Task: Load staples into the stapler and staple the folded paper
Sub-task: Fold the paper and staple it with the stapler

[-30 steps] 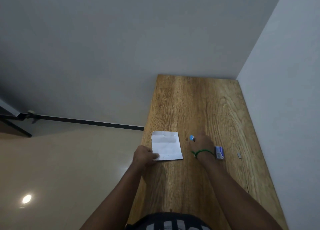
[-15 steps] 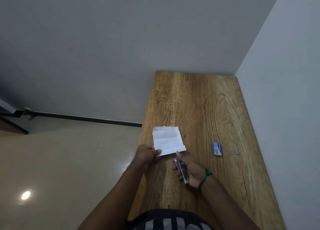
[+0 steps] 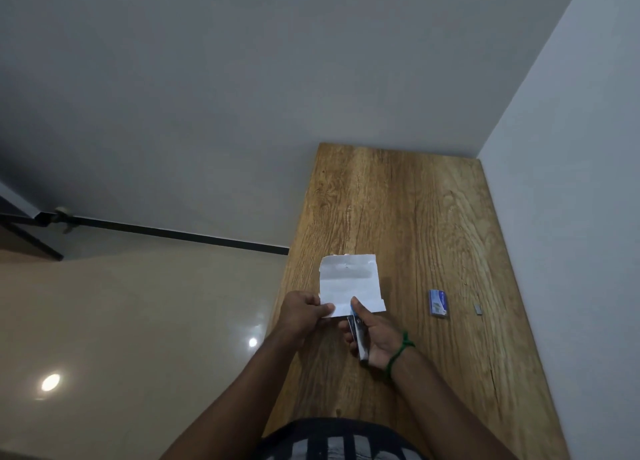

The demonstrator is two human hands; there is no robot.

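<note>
Two hands are engaged: the folded paper [image 3: 349, 283], judged light and floppy, is pinched at its near-left corner by the left hand [image 3: 304, 312] over the table [image 3: 415, 217], and the stapler [image 3: 358, 336], small and rigid, is gripped by the right hand [image 3: 377, 338] at the paper's near edge.

Wooden table in the corner of a grey-walled room.
The table [image 3: 415, 217] runs on beyond the grip to the back wall [image 3: 242, 78], and the right wall [image 3: 571, 182] lines its edge, right of the grip. Left of the grip lies a glossy beige floor [image 3: 138, 321] with a bright light reflection [image 3: 50, 382] and a smaller one [image 3: 253, 342]; a black skirting strip [image 3: 173, 232] edges the wall's foot.
</note>
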